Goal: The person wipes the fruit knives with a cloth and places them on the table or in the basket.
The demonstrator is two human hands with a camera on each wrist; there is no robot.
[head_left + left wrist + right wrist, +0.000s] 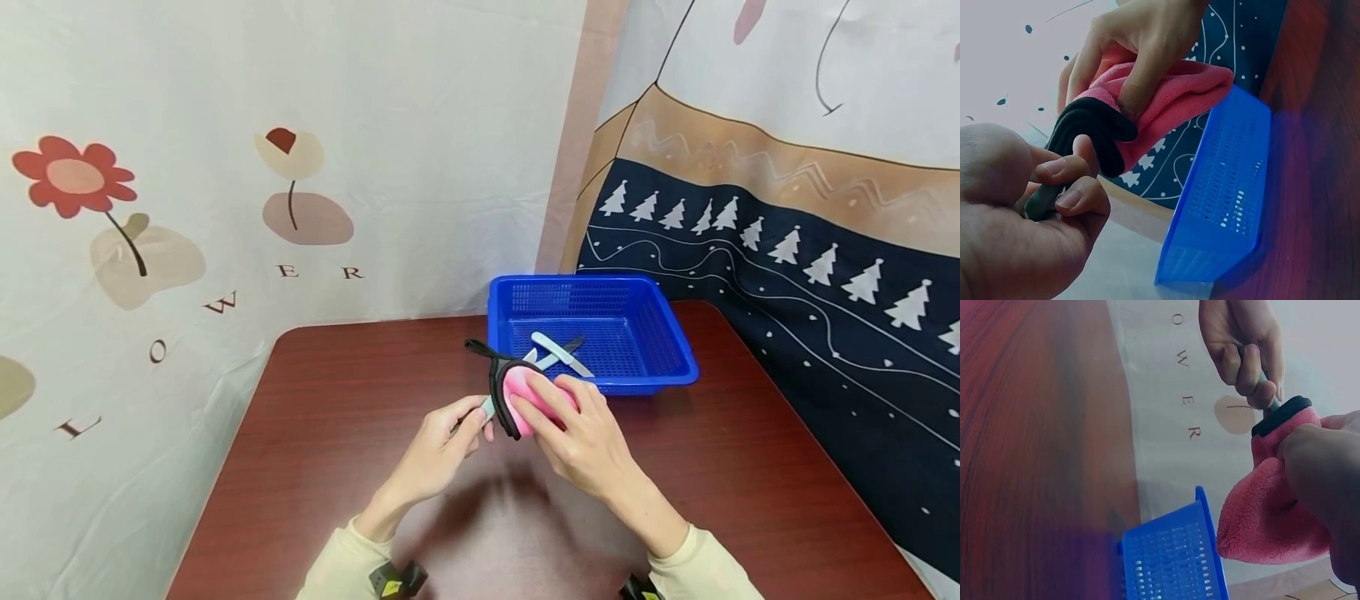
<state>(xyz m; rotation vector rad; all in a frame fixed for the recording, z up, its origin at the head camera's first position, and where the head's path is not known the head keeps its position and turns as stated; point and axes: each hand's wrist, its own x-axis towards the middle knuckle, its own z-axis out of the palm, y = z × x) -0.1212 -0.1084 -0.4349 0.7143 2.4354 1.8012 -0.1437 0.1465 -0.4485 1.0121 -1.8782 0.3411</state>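
Observation:
My left hand (pixel 437 446) grips a pale green handle (pixel 488 407), which looks like a knife's. The rest of that tool is hidden inside a folded pink cloth (pixel 1266 519) with black trim (pixel 1088 128) and a black hanging loop (pixel 477 347). Thumb and fingers of my right hand (pixel 588 437) pinch the cloth around it from the other side. Both hands are up over the table, in front of a blue basket (pixel 678 350). In the basket lie several knives, one with a white handle (pixel 553 346) on top, crossing another.
The basket stands at the back of the dark red wooden table (pixel 360 375), near the wall. A pale printed curtain (pixel 420 150) hangs behind the table, and a navy cloth with white trees (pixel 750 283) hangs along the right side.

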